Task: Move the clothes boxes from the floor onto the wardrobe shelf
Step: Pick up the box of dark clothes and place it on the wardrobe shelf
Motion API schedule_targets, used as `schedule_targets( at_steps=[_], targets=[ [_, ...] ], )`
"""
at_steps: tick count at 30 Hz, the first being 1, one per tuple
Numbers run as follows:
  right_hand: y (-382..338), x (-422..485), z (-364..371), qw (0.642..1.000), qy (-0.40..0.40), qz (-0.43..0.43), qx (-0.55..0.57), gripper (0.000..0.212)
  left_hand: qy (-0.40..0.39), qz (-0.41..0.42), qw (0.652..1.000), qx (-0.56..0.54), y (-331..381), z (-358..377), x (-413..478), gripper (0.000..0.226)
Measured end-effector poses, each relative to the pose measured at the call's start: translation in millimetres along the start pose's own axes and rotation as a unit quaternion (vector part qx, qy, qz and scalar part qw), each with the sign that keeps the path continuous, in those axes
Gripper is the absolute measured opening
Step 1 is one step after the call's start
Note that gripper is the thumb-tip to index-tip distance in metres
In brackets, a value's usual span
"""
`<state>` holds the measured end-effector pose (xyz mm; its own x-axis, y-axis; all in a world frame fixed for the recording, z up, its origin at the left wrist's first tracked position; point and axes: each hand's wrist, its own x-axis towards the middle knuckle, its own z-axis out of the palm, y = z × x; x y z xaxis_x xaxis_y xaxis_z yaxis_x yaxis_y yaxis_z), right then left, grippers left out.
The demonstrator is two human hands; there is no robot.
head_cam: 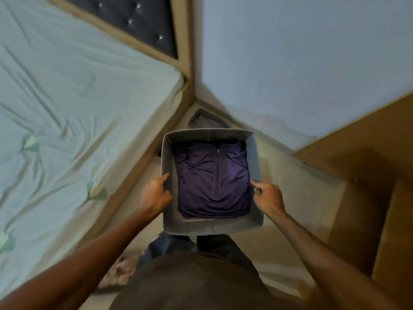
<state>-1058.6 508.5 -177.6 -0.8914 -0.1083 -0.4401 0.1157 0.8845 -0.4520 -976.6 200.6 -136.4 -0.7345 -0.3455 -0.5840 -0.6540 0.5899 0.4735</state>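
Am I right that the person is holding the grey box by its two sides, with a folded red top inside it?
Not quite: the folded top in the grey box is purple, not red, as the head view shows. The left hand and right hand do hold its two sides.

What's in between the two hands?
In the head view, the grey box sits between the left hand and right hand, each with a grip on one side wall. Inside the box lies a folded purple top with a zip.
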Motion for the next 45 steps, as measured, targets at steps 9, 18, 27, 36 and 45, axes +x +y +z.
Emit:
schedule_targets(
  at_steps=[9,18,27,36,45],
  targets=[
    [48.7,-52.3,-62.4,0.957,0.176,0.203,0.109,0.037,-0.111,0.226,0.961,0.112,145.2,8.8,61.2,0.072],
    [105.0,-130.2,-138.7,0.855,0.352,0.343,0.162,0.041,-0.172,0.440,0.870,0.143,317.0,70.6,26.1,0.064],
    [224.5,-180.7,-266.0,0.768,0.498,0.366,0.171,0.039,-0.177,0.564,0.803,0.075,503.9,182.0,-62.3,0.051],
    [333.3,-280.0,-336.3,0.682,0.569,0.428,0.168,0.039,-0.249,0.638,0.726,0.054,634.2,301.5,-175.3,0.048],
    [400.7,-352.0,-333.2,0.610,0.575,0.518,0.170,0.034,-0.298,0.713,0.625,0.113,685.6,407.6,-266.7,0.044]
  ],
)
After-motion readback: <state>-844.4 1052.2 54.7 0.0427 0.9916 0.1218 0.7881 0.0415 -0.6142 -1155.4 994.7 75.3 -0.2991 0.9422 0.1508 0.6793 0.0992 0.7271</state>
